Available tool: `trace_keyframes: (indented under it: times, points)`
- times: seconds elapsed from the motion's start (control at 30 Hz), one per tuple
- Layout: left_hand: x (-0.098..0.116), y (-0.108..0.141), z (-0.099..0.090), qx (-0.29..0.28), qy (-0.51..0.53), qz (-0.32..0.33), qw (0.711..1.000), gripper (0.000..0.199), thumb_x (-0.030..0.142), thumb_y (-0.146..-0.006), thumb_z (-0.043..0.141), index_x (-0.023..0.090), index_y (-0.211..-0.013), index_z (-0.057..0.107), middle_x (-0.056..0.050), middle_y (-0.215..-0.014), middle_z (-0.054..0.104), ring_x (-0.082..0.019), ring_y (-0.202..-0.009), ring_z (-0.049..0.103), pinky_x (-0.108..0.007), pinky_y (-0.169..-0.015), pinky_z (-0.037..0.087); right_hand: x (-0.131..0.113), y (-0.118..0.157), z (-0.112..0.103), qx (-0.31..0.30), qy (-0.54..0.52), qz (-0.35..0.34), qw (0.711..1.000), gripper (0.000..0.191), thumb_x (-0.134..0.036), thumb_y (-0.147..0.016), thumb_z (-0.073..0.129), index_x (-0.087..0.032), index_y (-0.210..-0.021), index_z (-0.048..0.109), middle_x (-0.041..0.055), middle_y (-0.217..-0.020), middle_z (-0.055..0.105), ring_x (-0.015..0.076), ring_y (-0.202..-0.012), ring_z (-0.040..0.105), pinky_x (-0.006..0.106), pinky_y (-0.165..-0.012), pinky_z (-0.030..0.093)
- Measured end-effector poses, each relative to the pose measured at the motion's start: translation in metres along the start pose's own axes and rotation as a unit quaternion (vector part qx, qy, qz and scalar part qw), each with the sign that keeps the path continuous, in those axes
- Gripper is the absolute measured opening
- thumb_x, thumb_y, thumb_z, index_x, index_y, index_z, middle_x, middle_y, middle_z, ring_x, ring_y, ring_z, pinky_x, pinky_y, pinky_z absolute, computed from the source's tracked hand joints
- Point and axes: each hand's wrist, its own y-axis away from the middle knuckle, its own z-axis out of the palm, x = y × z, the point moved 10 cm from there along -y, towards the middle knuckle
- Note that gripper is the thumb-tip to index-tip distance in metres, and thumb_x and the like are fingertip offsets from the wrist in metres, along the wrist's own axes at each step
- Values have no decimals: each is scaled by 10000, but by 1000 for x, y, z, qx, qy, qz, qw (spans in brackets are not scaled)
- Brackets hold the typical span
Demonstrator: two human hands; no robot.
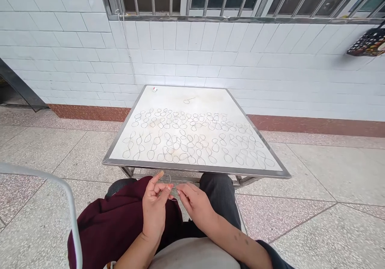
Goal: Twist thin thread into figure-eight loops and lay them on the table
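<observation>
Over my lap, just in front of the table's near edge, my left hand (156,204) pinches a thin looped wire (170,177) between thumb and fingers. Part of the loop stands up beside my raised index finger. My right hand (195,202) is close on the right, its thumb and index finger pinched at the same strand between the hands. Whether it is wire or thread is hard to tell at this size. Many similar twisted loops (177,156) lie in rows across the white tabletop (207,96). A single loop with a straight tail (187,101) lies apart near the back.
A small red-and-white item (155,89) sits at the table's far left corner. Metal edging (192,166) frames the table. Dark red cloth (120,221) covers my left leg. A pale curved chair arm (70,204) is at left. Behind stands a tiled wall (192,40) with a barred window.
</observation>
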Motion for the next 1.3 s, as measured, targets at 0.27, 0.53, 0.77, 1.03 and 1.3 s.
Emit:
trace_keyframes:
  times: [0.27,0.53,0.77,1.03,1.3]
  points:
    - [2,-1,4,-23,-14,-5,1000,511,268,-829,681,206,-1302,500,56,-656,621,-109,-684,582,-283,-842,472,-2,2,-4,12,16,-21,1000,173,-167,-970,428,-210,-936,593,23,-801,631,155,-719,580,256,-645,468]
    - [7,5,16,-49,-37,-21,998,561,275,-830,681,218,-1349,476,23,-759,662,-121,-688,583,-278,-747,493,4,3,-10,2,-40,26,999,144,-191,-967,453,-219,-955,595,27,-850,642,156,-754,590,265,-690,474]
    - [11,6,20,-62,-44,-18,997,576,275,-825,690,223,-1359,482,-12,-842,694,-136,-747,614,-302,-793,506,0,4,-15,9,14,7,1000,187,-214,-982,424,-206,-974,611,38,-814,633,155,-723,581,263,-649,462]
    - [11,8,18,-74,-28,-21,997,494,345,-883,607,222,-1351,506,-82,-1006,720,-159,-794,652,-339,-820,527,4,3,-21,18,25,22,999,203,-228,-982,422,-211,-966,623,36,-803,635,152,-716,586,260,-634,455]
    - [12,7,18,-76,-78,-23,994,477,333,-878,610,226,-1334,517,-91,-1086,704,-153,-782,654,-329,-802,536,1,1,-24,29,32,19,999,198,-219,-975,434,-202,-950,630,28,-771,623,146,-685,575,252,-606,441]
